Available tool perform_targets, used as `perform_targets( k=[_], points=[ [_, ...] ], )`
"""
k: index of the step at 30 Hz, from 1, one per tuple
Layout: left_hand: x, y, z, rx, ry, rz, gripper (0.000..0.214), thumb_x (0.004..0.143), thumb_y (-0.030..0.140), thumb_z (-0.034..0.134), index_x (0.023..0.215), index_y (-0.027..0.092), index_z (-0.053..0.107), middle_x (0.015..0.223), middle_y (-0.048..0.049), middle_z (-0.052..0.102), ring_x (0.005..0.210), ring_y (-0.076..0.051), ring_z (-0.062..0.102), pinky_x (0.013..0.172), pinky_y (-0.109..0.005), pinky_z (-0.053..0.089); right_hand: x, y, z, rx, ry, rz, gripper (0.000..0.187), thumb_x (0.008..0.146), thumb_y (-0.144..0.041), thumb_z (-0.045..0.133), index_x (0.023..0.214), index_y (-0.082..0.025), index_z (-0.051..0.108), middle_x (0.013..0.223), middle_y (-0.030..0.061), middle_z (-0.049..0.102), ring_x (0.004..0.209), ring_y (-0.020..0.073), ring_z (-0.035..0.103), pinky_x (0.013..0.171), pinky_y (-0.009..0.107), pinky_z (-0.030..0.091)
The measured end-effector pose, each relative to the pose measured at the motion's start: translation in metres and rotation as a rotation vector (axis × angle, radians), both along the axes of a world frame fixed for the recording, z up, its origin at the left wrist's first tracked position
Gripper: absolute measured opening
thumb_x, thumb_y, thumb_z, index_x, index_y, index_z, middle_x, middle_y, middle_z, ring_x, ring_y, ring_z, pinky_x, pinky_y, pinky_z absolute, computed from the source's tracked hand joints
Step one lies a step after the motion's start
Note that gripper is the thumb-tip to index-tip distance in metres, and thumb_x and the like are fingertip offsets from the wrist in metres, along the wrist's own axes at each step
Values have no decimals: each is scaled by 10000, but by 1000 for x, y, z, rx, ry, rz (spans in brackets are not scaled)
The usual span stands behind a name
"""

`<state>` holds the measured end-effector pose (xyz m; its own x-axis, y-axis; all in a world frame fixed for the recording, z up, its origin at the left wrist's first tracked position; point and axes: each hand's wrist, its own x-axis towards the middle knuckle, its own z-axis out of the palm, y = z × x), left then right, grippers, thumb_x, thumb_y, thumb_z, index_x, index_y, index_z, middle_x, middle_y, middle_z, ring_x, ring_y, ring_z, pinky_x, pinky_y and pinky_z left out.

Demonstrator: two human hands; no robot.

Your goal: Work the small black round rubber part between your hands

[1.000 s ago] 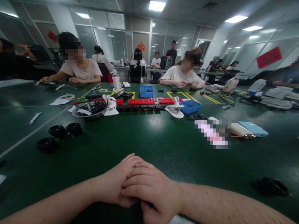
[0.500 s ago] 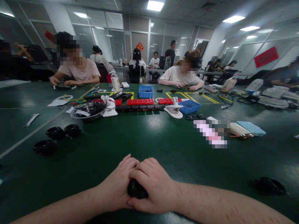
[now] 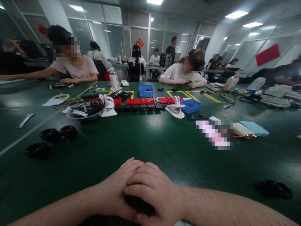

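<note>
My left hand (image 3: 117,188) and my right hand (image 3: 156,191) are together near the front of the green table, both closed around a dark, rounded black object (image 3: 139,203). The right hand's fingers lap over those of the left. Only a shadowed patch of the object shows between the palms, so its exact kind is hidden. Over to the left lie glossy black ring-shaped pieces (image 3: 49,135), three in a cluster. Another black ring-shaped piece (image 3: 276,189) rests at the right, past my right forearm.
Across the table's middle are a red-and-black strip (image 3: 141,101), a white clip stand (image 3: 175,108), a blue bin (image 3: 191,106) and a clear bowl of dark parts (image 3: 86,117). A wrench (image 3: 24,121) lies left. Eyeglasses (image 3: 198,116) lie right. People work opposite.
My right fingers have moved further over the black object, covering its top, and both hands have shifted slightly nearer to me. Across the table, a person at left has stretched an arm out sideways.
</note>
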<state>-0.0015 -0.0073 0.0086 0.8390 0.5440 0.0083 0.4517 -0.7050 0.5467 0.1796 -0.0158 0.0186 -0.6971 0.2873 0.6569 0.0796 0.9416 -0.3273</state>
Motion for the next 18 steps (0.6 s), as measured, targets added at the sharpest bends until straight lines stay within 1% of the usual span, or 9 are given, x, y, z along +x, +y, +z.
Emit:
perform_targets(
  k=[2, 4, 7, 9, 11, 13, 16, 18],
  points=[
    [1, -1, -1, -6, -5, 48, 819, 548, 466, 737, 1265, 248, 408, 1275, -69, 465, 1176, -302, 417, 1087, -527, 153, 0, -1, 2, -39, 8, -66, 413, 733, -408, 453, 1041, -138, 501, 940, 75, 602, 903, 180, 541, 817, 328, 416],
    [3, -3, -2, 15, -18, 127, 730, 528, 486, 738, 1153, 210, 483, 1154, -76, 522, 1097, -293, 471, 1078, -535, 169, 1, -2, 1, -63, 6, -118, 445, 745, -477, 472, 1033, -139, 501, 914, 72, 598, 850, 180, 541, 745, 319, 414],
    [6, -7, -2, 40, -10, 225, 518, 569, 444, 721, 986, 194, 543, 982, -46, 553, 975, -259, 525, 1067, -552, 167, 0, -3, -4, -89, -29, -175, 474, 772, -550, 483, 1017, -144, 510, 895, 63, 596, 825, 179, 538, 717, 314, 398],
    [7, -8, -1, 33, -11, 246, 421, 591, 387, 712, 935, 201, 557, 932, -23, 552, 922, -236, 538, 1063, -552, 172, 0, -3, -8, -110, -72, -205, 439, 777, -532, 506, 1006, -158, 519, 905, 54, 598, 825, 175, 538, 714, 307, 393],
    [7, -8, -1, 33, -28, 238, 394, 582, 349, 711, 919, 205, 566, 928, -14, 548, 909, -229, 538, 1062, -543, 180, -1, -3, -9, -131, -85, -202, 379, 781, -465, 511, 1012, -164, 518, 921, 48, 602, 837, 169, 542, 718, 297, 395],
    [5, -6, -3, 48, -57, 217, 420, 569, 325, 708, 946, 202, 568, 952, -18, 543, 934, -237, 529, 1065, -526, 188, -2, -3, -9, -136, -46, -174, 335, 774, -371, 481, 1029, -155, 504, 913, 47, 607, 845, 164, 546, 721, 287, 403],
    [3, -2, -6, 31, -97, 162, 507, 544, 254, 706, 1027, 219, 559, 1080, -31, 517, 1049, -263, 477, 1053, -462, 255, -3, -1, -7, -106, 20, -100, 329, 712, -274, 425, 1006, -145, 496, 871, 48, 611, 820, 157, 549, 737, 282, 417],
    [2, 1, -6, 0, -84, 108, 566, 511, 241, 727, 1053, 243, 564, 1160, -28, 495, 1114, -288, 434, 1046, -448, 273, -3, 0, -6, -85, 35, -25, 317, 678, -243, 397, 964, -148, 496, 825, 42, 608, 794, 148, 553, 779, 285, 423]
  ],
)
